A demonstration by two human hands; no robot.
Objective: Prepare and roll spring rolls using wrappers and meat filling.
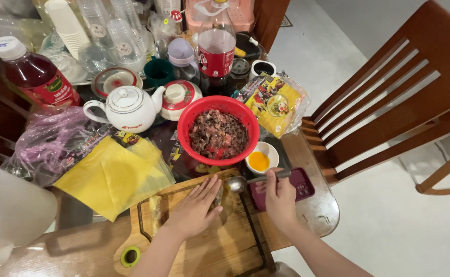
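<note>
While the table (317, 215) is packed w/ stuff, work sits at its 6 o'clock edge: wooden cutting board (220, 241) w/ a pale wrapper under the left hand (194, 208). Left hand lies flat, fingers (212, 187) spread open, pressing down, gripping nothing. Red bowl (218, 131) of dark chopped filling sits at 12 o'clock from the board. Yellow wrapper stack (109, 174) at 10 o'clock, white teapot (127, 107) beyond it. Right hand (280, 197) at board's 2 o'clock, fingers closed round a metal spoon (238, 183), bowl end pointing to 9 o'clock, just beside left fingertips. Small white dish (261, 158) w/ orange yolk-like contents at 12 o'clock of the spoon.
</note>
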